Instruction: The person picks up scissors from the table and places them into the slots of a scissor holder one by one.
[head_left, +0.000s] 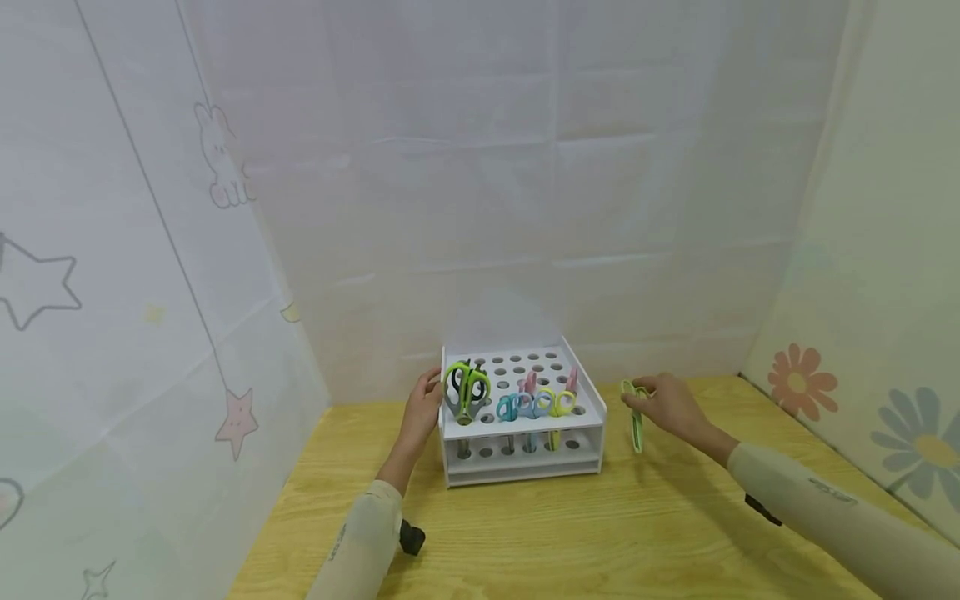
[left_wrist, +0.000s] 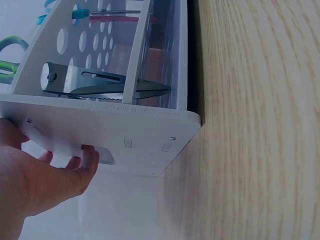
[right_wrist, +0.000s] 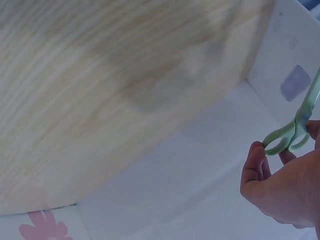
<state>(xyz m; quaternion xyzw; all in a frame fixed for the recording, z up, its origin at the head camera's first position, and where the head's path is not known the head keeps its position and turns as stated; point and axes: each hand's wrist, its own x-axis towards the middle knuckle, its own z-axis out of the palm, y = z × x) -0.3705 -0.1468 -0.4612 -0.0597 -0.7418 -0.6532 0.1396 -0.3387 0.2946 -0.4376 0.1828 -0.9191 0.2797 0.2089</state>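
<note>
My left hand (head_left: 423, 408) is at the left side of a white scissors rack (head_left: 525, 477), a two-level holder with rows of round holes. In the left wrist view, its bent fingers (left_wrist: 89, 159) grip the side panel at an oblong slot. My right hand (head_left: 672, 407), right of the rack, pinches light green scissors (head_left: 637, 433) by their handle loops, blades downward above the table. In the right wrist view, these scissors (right_wrist: 300, 122) extend past the frame edge. Large green-and-grey scissors (head_left: 467, 392) stand in the rack's front left hole, their serrated blade (left_wrist: 105, 86) reaching the lower level.
Teal scissors (head_left: 507, 407), blue scissors (head_left: 532, 405) and yellow scissors (head_left: 557, 403) stand along the rack's front row, with pink scissors (head_left: 528, 383) behind. The rack rests on a wood-grain table (head_left: 525, 533). White sheeting (head_left: 465, 208) walls the back and sides.
</note>
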